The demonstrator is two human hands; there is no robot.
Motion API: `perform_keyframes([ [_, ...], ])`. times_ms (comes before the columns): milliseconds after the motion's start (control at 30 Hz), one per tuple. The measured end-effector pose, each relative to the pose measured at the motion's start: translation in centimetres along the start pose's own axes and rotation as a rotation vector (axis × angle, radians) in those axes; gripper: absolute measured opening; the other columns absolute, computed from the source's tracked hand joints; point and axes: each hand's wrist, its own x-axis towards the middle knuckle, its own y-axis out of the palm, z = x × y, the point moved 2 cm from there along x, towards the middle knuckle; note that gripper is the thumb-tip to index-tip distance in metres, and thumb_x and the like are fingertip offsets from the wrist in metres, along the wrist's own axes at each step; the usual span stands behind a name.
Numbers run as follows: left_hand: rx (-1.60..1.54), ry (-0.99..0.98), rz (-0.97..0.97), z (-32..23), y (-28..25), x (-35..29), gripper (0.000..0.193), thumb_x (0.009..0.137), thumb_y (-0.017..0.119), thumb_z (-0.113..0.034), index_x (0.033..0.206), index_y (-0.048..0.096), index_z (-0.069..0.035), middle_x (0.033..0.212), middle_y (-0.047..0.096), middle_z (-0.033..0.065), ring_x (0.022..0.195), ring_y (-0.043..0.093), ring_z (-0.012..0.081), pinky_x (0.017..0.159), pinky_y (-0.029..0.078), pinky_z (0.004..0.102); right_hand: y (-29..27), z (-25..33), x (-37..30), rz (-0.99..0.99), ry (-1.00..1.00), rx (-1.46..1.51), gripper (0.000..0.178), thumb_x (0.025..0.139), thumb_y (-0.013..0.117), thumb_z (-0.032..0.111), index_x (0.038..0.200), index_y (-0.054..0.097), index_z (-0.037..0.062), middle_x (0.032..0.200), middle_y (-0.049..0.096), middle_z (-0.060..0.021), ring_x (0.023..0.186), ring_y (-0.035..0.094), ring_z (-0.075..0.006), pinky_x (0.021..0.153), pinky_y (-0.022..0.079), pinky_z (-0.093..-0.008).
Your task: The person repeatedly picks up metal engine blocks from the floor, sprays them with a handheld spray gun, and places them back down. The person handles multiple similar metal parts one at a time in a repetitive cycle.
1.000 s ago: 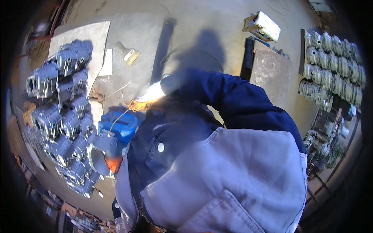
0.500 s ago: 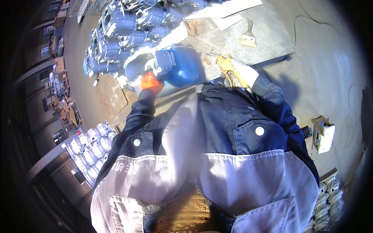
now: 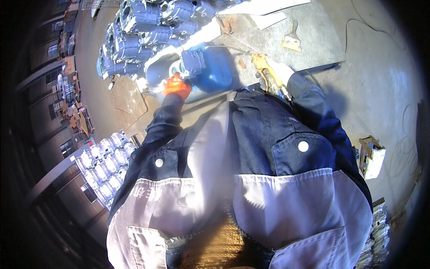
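My left hand (image 3: pixel 178 86), in an orange glove, is closed on the near side of a grey metal housing casting (image 3: pixel 191 62) with round openings. The casting is tilted over a blue plastic container (image 3: pixel 219 71); where it rests cannot be made out. My right hand (image 3: pixel 282 72), in a white glove, grips a yellow air blow gun (image 3: pixel 268 71). A long thin nozzle runs from the gun leftward to the casting's right side. The fingers of the right hand are partly hidden behind the gun's body.
Many similar castings (image 3: pixel 141 38) are piled at the far left of the table (image 3: pixel 313 42). A paintbrush (image 3: pixel 292 40) and white sheets (image 3: pixel 268 20) lie at the far right. More castings (image 3: pixel 105 163) stand stacked at left; a small stool-like stand (image 3: pixel 371 157) is on the floor right.
The whole view has shifted slightly. Both hands keep their hold on the casting and the blow gun, and the glare on the casting has lessened.
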Motion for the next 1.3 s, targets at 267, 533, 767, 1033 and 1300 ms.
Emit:
perform_keyframes([
  [267, -0.014, 0.017, -0.015, 0.0, -0.2, 0.2, 0.062, 0.074, 0.065, -0.043, 0.119, 0.053, -0.002, 0.105, 0.064, 0.0187, 0.101, 0.061, 0.0358, 0.092, 0.043, 0.0461, 3.8, 2.1, -2.4, -0.125, 0.124, 0.138, 0.043, 0.100, 0.041, 0.037, 0.126, 0.054, 0.0050, 0.118, 0.059, -0.0095, 0.102, 0.055, -0.0168, 0.087, 0.043, -0.0271],
  [533, -0.001, -0.003, 0.007, -0.3, -0.4, -0.1, 0.060, 0.074, 0.065, -0.044, 0.116, 0.054, -0.002, 0.106, 0.064, 0.0182, 0.103, 0.059, 0.0358, 0.092, 0.043, 0.0463, 4.0, 2.6, -2.7, -0.146, 0.092, -0.326, 0.044, 0.099, 0.043, 0.037, 0.123, 0.056, 0.0029, 0.119, 0.060, -0.0099, 0.105, 0.055, -0.0158, 0.087, 0.043, -0.0261],
  [767, -0.007, -0.007, 0.004, -0.5, -0.8, -0.2, 0.058, 0.074, 0.065, -0.042, 0.114, 0.053, -0.002, 0.108, 0.064, 0.0188, 0.105, 0.059, 0.0358, 0.091, 0.044, 0.0456, 3.0, 0.0, -1.9, -0.078, 0.040, 0.028, 0.048, 0.097, 0.047, 0.041, 0.121, 0.056, 0.0012, 0.109, 0.063, -0.0107, 0.087, 0.059, -0.0172, 0.074, 0.048, -0.0294],
  [1033, -0.026, -0.004, 0.017, -0.4, -0.7, 0.0, 0.056, 0.074, 0.064, -0.040, 0.114, 0.053, -0.002, 0.108, 0.063, 0.0191, 0.104, 0.059, 0.0363, 0.092, 0.044, 0.0446, 0.8, -1.9, -1.9, -0.008, 0.103, 0.067, 0.044, 0.095, 0.051, 0.040, 0.112, 0.057, 0.0002, 0.095, 0.064, -0.0140, 0.073, 0.064, -0.0232, 0.062, 0.054, -0.0342],
  [1300, -0.016, -0.027, 0.023, -0.4, -0.7, -0.1, 0.056, 0.074, 0.064, -0.043, 0.112, 0.054, -0.003, 0.107, 0.063, 0.0189, 0.104, 0.059, 0.0369, 0.091, 0.044, 0.0444, -0.5, -4.3, -0.8, -0.046, 0.051, -0.285, 0.043, 0.096, 0.048, 0.039, 0.115, 0.056, 0.0005, 0.092, 0.065, -0.0145, 0.071, 0.065, -0.0246, 0.062, 0.056, -0.0343],
])
